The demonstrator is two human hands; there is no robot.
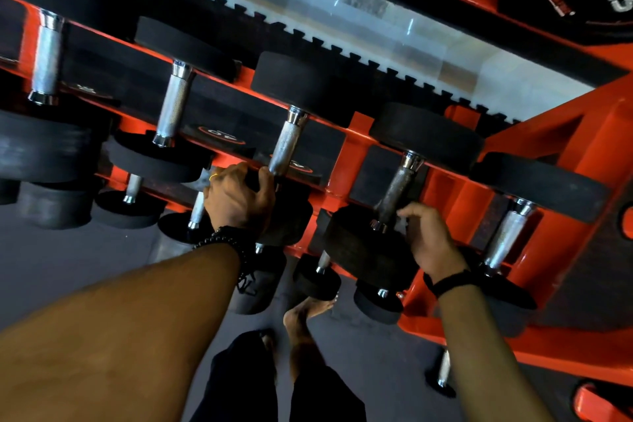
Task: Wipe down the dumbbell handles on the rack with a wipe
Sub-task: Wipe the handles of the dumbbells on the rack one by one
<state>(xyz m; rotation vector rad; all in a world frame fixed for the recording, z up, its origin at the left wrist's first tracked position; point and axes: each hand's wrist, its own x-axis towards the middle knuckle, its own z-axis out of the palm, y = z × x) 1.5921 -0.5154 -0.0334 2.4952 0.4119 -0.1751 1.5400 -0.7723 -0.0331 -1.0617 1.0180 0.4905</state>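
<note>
Across the middle of the frame an orange rack (356,134) carries a row of black dumbbells, its lower edge slanting from left down to right. At center, the left hand (238,197) curls over the near black head of one dumbbell (286,212), just below its knurled handle (286,147); no wipe can be made out in it. Right of center, the right hand (430,240) pinches the bottom of the darker handle (395,193) of the next dumbbell, thumb and fingers curled against it. Neighbouring heads crowd both hands closely; open grey floor (51,260) lies at lower left, with a bare foot (305,313) near bottom center.
</note>
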